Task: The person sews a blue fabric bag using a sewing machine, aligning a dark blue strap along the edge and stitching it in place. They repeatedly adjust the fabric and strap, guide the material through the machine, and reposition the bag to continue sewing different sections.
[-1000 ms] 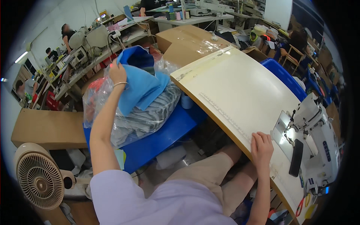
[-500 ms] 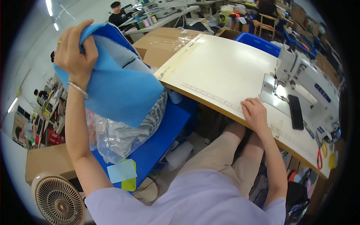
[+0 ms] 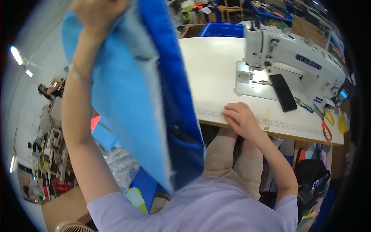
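Observation:
Raised high at the upper left, my left hand is closed on the top of a blue fabric piece. The cloth hangs long in front of me, light blue on one face, with a pale grey layer and a darker blue panel along its right side. Motion blurs it, and its far top edge is out of view. My right hand lies on the front edge of the white table, fingers loosely stretched and holding nothing. Beneath its fingertips runs a ruler strip along the edge.
A white sewing machine stands on the table's right, its lamp lit. Before it lie a black phone, small snips, red-handled scissors and a yellow roll. Behind is a blue crate; lower left, a clear plastic bag.
My left hand has lifted the fabric higher and swung it to the right, so it now covers the table's left end. The view has turned right; my right hand stays at the table edge.

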{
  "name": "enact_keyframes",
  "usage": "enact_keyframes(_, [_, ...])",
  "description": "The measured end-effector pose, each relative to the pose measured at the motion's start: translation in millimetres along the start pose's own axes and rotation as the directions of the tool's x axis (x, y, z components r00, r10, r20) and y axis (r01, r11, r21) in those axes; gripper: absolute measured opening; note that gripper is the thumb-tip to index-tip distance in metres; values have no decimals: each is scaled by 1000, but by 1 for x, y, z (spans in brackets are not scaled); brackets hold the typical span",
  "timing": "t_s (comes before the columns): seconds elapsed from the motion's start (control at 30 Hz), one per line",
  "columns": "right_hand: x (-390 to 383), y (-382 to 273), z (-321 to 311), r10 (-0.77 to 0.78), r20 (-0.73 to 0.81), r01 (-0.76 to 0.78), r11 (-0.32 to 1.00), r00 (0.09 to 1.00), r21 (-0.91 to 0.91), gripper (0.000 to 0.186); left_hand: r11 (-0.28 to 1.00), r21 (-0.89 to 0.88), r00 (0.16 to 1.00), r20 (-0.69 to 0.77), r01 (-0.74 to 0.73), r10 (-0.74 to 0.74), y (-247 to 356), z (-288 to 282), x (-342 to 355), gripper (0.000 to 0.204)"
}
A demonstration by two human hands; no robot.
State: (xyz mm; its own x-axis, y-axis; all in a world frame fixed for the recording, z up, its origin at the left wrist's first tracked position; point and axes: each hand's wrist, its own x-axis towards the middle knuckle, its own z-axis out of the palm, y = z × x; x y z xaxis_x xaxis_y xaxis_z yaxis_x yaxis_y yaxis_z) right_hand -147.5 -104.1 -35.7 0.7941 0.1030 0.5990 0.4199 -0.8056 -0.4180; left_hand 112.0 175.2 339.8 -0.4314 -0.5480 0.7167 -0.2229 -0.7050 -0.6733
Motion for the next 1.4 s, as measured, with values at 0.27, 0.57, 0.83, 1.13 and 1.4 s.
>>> enact_keyframes(0.27, [-30,15,-31,121,-13,-121,984,993,-134,23,196,-951,967,253,240,41,275,62,-21,16])
enact_keyframes(0.57, [-19,-3,-25,80,75,-51,942,994,-330,31,121,-903,810,424,412,405,303,-55,-169,21])
enact_keyframes(0.83, [0,-6,-14,182,-10,-181,969,983,-168,34,71,-910,912,411,409,10,317,-33,-181,19])
enact_keyframes(1.13, [60,-17,51,-130,198,143,988,971,-53,25,6,-941,941,337,337,-18,280,-23,-131,20])
enact_keyframes(1.4, [56,-32,68,-132,166,142,989,977,-50,22,329,-802,687,597,498,414,297,0,-167,25])
